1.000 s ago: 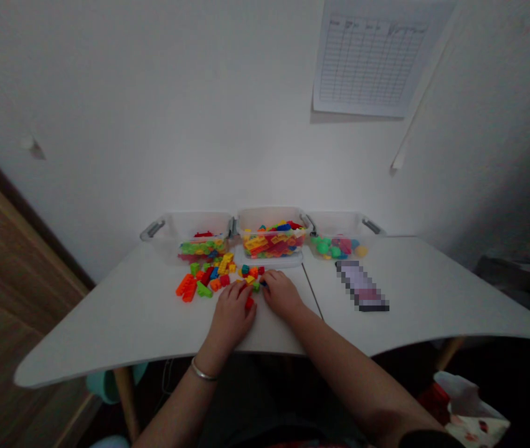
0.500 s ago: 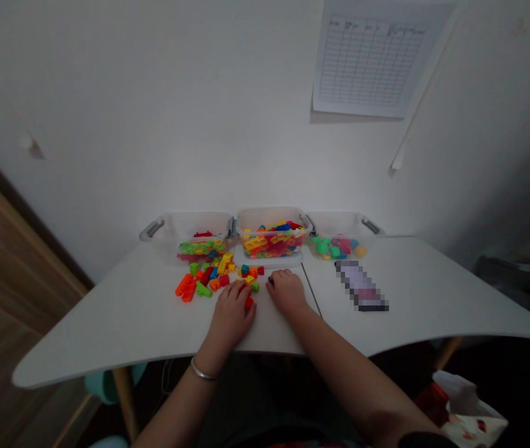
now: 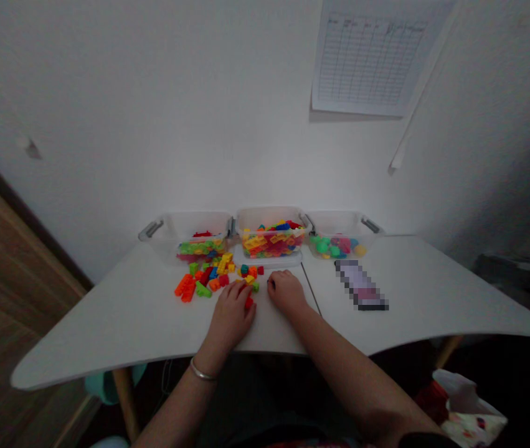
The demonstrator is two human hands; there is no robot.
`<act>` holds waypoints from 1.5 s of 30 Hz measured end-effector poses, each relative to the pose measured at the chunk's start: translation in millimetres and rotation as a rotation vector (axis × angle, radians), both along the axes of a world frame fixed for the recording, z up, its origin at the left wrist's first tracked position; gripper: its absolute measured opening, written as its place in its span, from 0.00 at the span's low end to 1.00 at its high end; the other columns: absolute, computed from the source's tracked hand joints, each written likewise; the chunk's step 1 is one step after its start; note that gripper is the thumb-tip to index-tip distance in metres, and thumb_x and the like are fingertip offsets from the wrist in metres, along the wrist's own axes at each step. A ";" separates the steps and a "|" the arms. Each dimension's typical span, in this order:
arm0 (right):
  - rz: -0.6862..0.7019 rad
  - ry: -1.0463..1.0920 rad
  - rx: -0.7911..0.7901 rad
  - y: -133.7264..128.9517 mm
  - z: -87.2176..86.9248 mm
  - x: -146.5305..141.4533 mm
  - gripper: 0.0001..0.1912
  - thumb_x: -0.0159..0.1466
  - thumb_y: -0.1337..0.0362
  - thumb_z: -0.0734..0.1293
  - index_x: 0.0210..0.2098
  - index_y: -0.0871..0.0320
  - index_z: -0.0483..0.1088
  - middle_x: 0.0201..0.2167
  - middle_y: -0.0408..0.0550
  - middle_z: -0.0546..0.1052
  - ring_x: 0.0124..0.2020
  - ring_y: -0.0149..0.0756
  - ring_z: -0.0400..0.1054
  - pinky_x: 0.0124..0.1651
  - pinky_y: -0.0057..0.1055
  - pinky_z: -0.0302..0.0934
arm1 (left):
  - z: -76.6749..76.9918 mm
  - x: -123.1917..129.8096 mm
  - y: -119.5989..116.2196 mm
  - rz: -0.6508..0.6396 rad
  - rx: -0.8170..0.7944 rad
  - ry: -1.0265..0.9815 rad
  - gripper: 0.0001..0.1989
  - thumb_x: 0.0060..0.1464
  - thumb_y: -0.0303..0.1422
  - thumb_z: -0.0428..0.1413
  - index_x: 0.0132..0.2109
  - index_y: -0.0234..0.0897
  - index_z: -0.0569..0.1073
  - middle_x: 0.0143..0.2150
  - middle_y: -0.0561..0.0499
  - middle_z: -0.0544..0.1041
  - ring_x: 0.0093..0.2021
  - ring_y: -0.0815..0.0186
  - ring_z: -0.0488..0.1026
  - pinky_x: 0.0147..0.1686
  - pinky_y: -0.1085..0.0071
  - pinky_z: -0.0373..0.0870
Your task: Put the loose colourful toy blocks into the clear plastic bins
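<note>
Left hand [image 3: 231, 316] and right hand [image 3: 287, 294] curled low over loose plastic bricks [image 3: 203, 278]

Left fingers touch a red brick [image 3: 248, 303], its long axis toward the wall; right fingers curl narrowly beside a small dark brick [image 3: 271, 284]; any grip cannot be told. White worktop [image 3: 106, 330], three clear bins [image 3: 269, 211] behind, white wall [image 3: 152, 124].

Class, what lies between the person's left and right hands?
In the head view, a red plastic brick and a small green brick lie between the left hand and the right hand.
</note>
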State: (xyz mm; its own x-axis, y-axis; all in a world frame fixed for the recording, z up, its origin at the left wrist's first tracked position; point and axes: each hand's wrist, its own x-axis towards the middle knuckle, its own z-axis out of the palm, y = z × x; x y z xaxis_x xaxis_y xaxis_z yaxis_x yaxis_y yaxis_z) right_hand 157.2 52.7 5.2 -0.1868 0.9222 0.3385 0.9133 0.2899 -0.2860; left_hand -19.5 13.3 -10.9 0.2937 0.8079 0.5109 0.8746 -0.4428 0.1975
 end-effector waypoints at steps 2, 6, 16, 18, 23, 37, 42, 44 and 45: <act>0.013 0.113 -0.015 3.7 -4.1 2.4 0.06 0.61 0.70 0.63 0.35 0.58 0.72 0.36 0.51 0.78 0.42 0.40 0.68 0.47 0.34 0.61 | 0.1 0.2 -0.2 -0.002 0.000 0.001 0.19 0.57 0.32 0.52 0.55 0.34 0.73 0.57 0.39 0.73 0.57 0.51 0.67 0.60 0.50 0.65; 0.051 0.427 0.006 12.3 -12.5 7.3 0.16 0.58 0.71 0.63 0.46 0.60 0.69 0.40 0.51 0.77 0.41 0.38 0.70 0.47 0.34 0.64 | -0.1 0.3 -0.7 -0.002 0.006 -0.001 0.19 0.57 0.32 0.52 0.54 0.34 0.73 0.57 0.39 0.73 0.58 0.51 0.67 0.60 0.50 0.65; 0.076 0.760 0.559 39.5 27.0 41.5 0.11 0.61 0.66 0.60 0.39 0.57 0.72 0.43 0.53 0.76 0.47 0.40 0.70 0.51 0.40 0.66 | 1.6 -0.1 -2.1 0.012 -0.016 0.034 0.19 0.58 0.32 0.52 0.54 0.32 0.73 0.57 0.40 0.73 0.58 0.50 0.66 0.61 0.52 0.64; 0.011 0.809 0.587 49.9 40.4 50.4 0.11 0.62 0.63 0.61 0.42 0.57 0.72 0.43 0.53 0.76 0.44 0.39 0.71 0.49 0.39 0.67 | 1.3 -0.4 -2.0 0.008 -0.027 0.036 0.19 0.58 0.32 0.52 0.54 0.32 0.73 0.57 0.40 0.73 0.59 0.50 0.66 0.61 0.51 0.64; -0.101 0.746 0.577 73.8 64.3 58.0 0.12 0.63 0.63 0.61 0.43 0.58 0.72 0.44 0.53 0.78 0.46 0.40 0.71 0.57 0.43 0.61 | 0.0 -1.3 -0.9 -0.001 -0.022 0.020 0.19 0.58 0.32 0.51 0.54 0.32 0.73 0.57 0.39 0.73 0.58 0.50 0.66 0.60 0.50 0.65; -0.194 0.186 0.376 77.3 63.3 46.4 0.22 0.65 0.64 0.58 0.56 0.65 0.68 0.53 0.59 0.74 0.61 0.48 0.58 0.64 0.46 0.51 | -1.8 -0.3 0.1 -0.001 -0.002 -0.006 0.18 0.57 0.32 0.52 0.54 0.35 0.73 0.56 0.40 0.73 0.58 0.51 0.67 0.60 0.50 0.65; -0.280 0.095 0.388 68.4 56.2 45.9 0.25 0.61 0.65 0.61 0.58 0.63 0.66 0.63 0.60 0.64 0.68 0.56 0.46 0.66 0.56 0.42 | -0.2 -0.4 0.0 -0.004 -0.011 0.001 0.19 0.57 0.32 0.52 0.54 0.33 0.73 0.56 0.39 0.73 0.58 0.50 0.67 0.60 0.50 0.65; -0.276 0.123 0.374 68.6 54.6 45.1 0.28 0.60 0.65 0.62 0.60 0.63 0.64 0.65 0.60 0.60 0.69 0.54 0.43 0.67 0.54 0.43 | -0.5 -0.6 0.4 -0.009 -0.002 0.000 0.19 0.57 0.32 0.51 0.54 0.34 0.73 0.56 0.39 0.73 0.58 0.51 0.67 0.59 0.50 0.66; -0.267 0.153 0.372 68.8 54.3 44.3 0.30 0.59 0.65 0.63 0.61 0.64 0.63 0.66 0.61 0.59 0.69 0.54 0.43 0.67 0.53 0.44 | -0.8 -0.7 0.7 -0.009 0.003 0.000 0.19 0.57 0.32 0.51 0.54 0.35 0.73 0.57 0.40 0.73 0.58 0.51 0.67 0.59 0.50 0.66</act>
State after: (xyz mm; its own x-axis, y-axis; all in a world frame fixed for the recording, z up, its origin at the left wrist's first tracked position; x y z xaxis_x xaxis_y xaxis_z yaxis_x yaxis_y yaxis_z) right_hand 201.6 121.4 59.5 0.1176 0.7426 0.6593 0.9251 0.1594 -0.3446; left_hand -20.3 14.0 -11.7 0.3014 0.8037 0.5130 0.8705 -0.4515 0.1960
